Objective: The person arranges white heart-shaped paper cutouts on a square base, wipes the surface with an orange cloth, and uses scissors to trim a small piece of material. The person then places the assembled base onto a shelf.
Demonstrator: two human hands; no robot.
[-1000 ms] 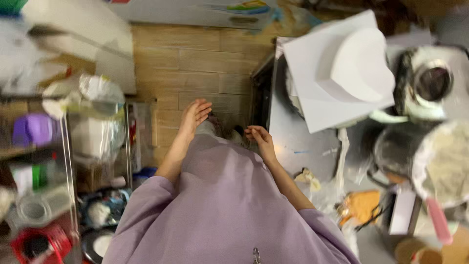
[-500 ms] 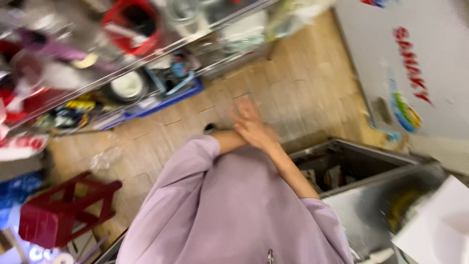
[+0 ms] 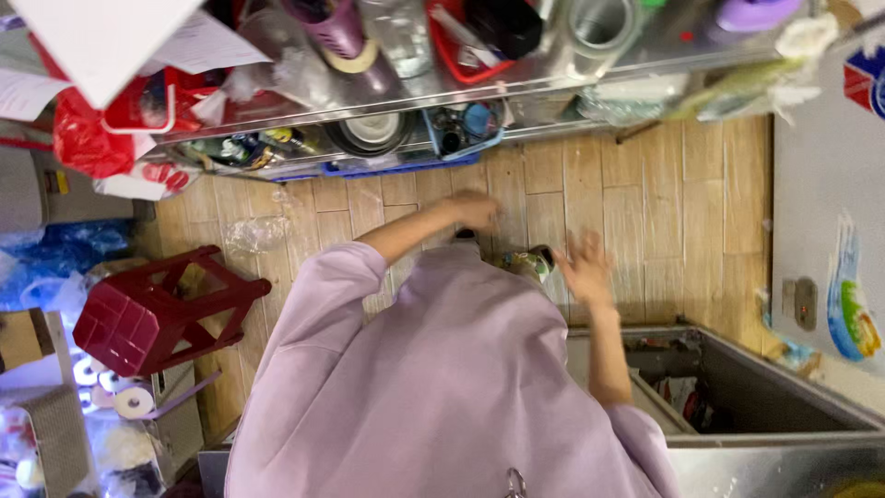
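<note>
Against the half-second-earlier view, the scene had swung round: the steel shelf unit (image 3: 442, 92) that had slanted across the upper left now ran level along the top, the white appliance (image 3: 830, 231) had slid to the right edge, and the red plastic stool (image 3: 152, 314) had climbed from the lower left corner to mid-left. The lilac sweatshirt (image 3: 433, 387) filled the lower middle as before. The two hands, earlier pressed together over the wooden floor (image 3: 645, 212), had come apart.

The steel bin (image 3: 765, 406) sat open at lower right, beside the right forearm. The left hand (image 3: 472, 210) hung over the floor just below the shelf, fingers curled loosely downward; it was blurred, and whether it held anything could not be told. The right hand (image 3: 583, 267) was spread open, fingers splayed, gripping nothing. Between the hands, partly hidden by the sweatshirt's edge, lay a small greenish object (image 3: 530, 263) on the floor, near the right hand's fingertips; its outline was smeared, its kind unclear.
</note>
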